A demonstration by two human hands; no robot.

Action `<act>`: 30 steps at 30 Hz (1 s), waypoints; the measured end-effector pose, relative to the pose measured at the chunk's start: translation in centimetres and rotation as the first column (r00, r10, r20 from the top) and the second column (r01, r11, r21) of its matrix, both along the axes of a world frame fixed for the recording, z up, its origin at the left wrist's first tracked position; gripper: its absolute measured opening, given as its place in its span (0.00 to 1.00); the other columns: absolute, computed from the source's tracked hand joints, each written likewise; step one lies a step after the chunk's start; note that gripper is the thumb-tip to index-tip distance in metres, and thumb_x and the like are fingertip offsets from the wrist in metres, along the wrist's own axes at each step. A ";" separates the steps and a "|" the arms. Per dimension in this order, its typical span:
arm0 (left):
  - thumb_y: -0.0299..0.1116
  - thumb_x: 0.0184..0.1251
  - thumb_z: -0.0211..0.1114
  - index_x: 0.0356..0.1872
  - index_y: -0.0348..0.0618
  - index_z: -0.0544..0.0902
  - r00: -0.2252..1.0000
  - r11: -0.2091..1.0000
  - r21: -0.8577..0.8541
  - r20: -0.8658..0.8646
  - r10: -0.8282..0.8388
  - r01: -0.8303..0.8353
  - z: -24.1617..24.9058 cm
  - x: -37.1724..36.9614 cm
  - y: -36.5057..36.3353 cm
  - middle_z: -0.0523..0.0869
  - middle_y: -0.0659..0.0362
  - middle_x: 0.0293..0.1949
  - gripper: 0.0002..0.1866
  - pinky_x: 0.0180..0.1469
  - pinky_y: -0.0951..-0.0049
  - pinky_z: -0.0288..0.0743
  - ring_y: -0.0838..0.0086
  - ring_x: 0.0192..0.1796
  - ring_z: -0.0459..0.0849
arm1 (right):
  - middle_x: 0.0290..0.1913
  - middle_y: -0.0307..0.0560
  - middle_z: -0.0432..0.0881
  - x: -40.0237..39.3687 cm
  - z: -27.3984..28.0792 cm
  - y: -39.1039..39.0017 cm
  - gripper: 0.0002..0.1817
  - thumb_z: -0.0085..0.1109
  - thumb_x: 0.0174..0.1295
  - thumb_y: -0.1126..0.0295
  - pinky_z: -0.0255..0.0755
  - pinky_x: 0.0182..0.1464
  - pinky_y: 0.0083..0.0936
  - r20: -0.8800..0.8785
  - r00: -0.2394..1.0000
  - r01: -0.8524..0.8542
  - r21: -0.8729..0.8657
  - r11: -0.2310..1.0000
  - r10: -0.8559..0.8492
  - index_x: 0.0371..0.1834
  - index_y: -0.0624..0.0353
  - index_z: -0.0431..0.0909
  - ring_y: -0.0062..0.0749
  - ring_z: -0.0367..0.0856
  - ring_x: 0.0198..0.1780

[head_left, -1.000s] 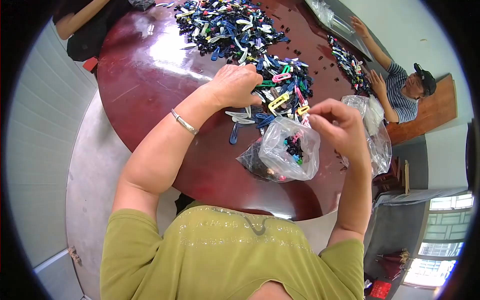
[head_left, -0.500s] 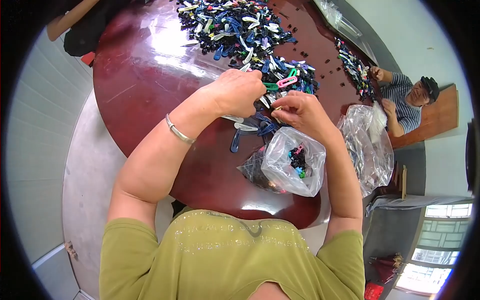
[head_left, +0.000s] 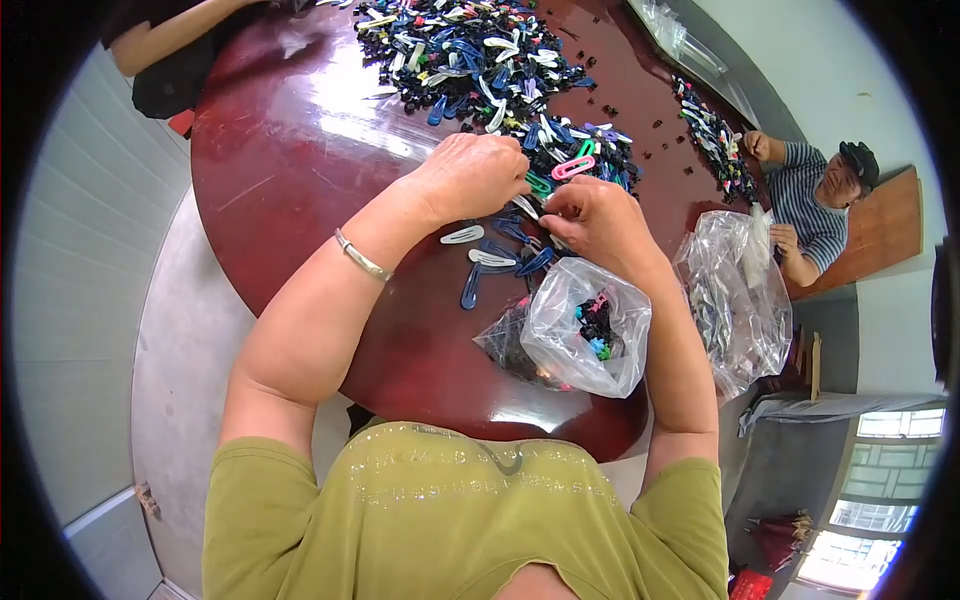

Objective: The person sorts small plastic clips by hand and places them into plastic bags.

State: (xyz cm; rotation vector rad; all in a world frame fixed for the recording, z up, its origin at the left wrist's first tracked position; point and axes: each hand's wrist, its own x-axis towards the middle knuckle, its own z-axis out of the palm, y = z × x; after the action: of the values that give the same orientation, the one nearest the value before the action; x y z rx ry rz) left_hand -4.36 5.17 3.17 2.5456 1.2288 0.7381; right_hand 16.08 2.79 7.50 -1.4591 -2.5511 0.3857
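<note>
My left hand (head_left: 470, 175) and my right hand (head_left: 595, 218) meet fingertip to fingertip over a heap of coloured hair clips (head_left: 575, 160) on the round dark red table (head_left: 300, 150). Both hands have their fingers curled down among the clips; what each pinches is hidden by the fingers. A silver bangle circles my left wrist. Loose blue and white clips (head_left: 490, 255) lie just below the hands. A small clear plastic bag (head_left: 585, 325) holding a few clips sits near the table's front edge, under my right forearm.
A bigger pile of clips (head_left: 465, 50) covers the far side of the table. A second clear bag (head_left: 735, 295) lies at the right edge. A person in a striped shirt (head_left: 815, 205) sits at the right by another clip row (head_left: 715, 140). Another person's arm (head_left: 170, 40) shows top left.
My right hand came down from above the small bag into the clip heap and now touches my left hand, which stayed on the heap. The person at the right drew their arms in.
</note>
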 end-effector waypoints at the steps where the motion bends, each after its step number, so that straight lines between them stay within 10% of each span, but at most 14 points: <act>1: 0.32 0.59 0.65 0.37 0.42 0.84 1.000 1.000 0.010 0.010 0.003 -0.003 -0.2 0.0 0.1 0.83 0.55 0.39 0.07 0.44 0.56 0.77 0.55 0.42 0.84 | 0.33 0.46 0.84 -0.1 0.1 0.0 0.09 0.66 0.53 0.63 0.76 0.40 0.38 0.009 1.000 0.015 -0.016 1.000 -0.014 0.33 0.56 0.85 0.42 0.84 0.37; 10: 0.27 0.58 0.64 0.39 0.43 0.83 0.997 0.997 0.036 -0.039 0.073 -0.072 -0.4 0.6 -0.2 0.82 0.53 0.39 0.07 0.44 0.55 0.77 0.53 0.42 0.84 | 0.32 0.40 0.84 2.7 0.9 -1.2 0.07 0.66 0.53 0.80 0.73 0.37 0.15 -0.622 0.713 0.000 -0.461 0.887 -0.323 0.35 0.65 0.82 0.16 0.79 0.35; 16: 0.29 0.61 0.62 0.33 0.43 0.85 0.997 0.998 0.018 -0.041 0.066 -0.065 -0.1 0.2 0.0 0.84 0.55 0.37 0.05 0.43 0.57 0.78 0.55 0.41 0.85 | 0.35 0.37 0.82 4.7 5.6 -5.3 0.08 0.68 0.53 0.81 0.72 0.34 0.12 -0.785 0.610 -0.339 -0.380 0.861 -0.106 0.36 0.65 0.81 0.14 0.78 0.34; 23: 0.29 0.58 0.60 0.34 0.44 0.86 0.988 0.991 -0.062 0.091 0.128 -0.123 -0.2 -0.2 0.7 0.87 0.53 0.35 0.07 0.45 0.58 0.78 0.56 0.41 0.86 | 0.32 0.36 0.81 2.9 3.0 -2.7 0.04 0.67 0.56 0.77 0.68 0.31 0.13 -0.561 0.803 0.017 -0.314 0.949 -0.200 0.33 0.65 0.83 0.13 0.75 0.30; 30: 0.30 0.57 0.57 0.35 0.44 0.87 0.973 0.980 -0.108 0.139 0.183 -0.169 0.0 -0.3 1.0 0.87 0.49 0.36 0.10 0.47 0.55 0.78 0.54 0.42 0.86 | 0.36 0.45 0.82 -0.2 -1.5 2.3 0.08 0.66 0.54 0.66 0.76 0.41 0.32 -0.158 0.987 0.028 0.134 0.991 -0.006 0.34 0.56 0.86 0.41 0.82 0.37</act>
State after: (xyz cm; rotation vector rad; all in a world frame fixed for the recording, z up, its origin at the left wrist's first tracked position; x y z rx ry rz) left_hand -4.71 6.12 3.17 2.2818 1.4163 0.8666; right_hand 15.84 5.08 6.02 -1.3456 -2.3896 0.3049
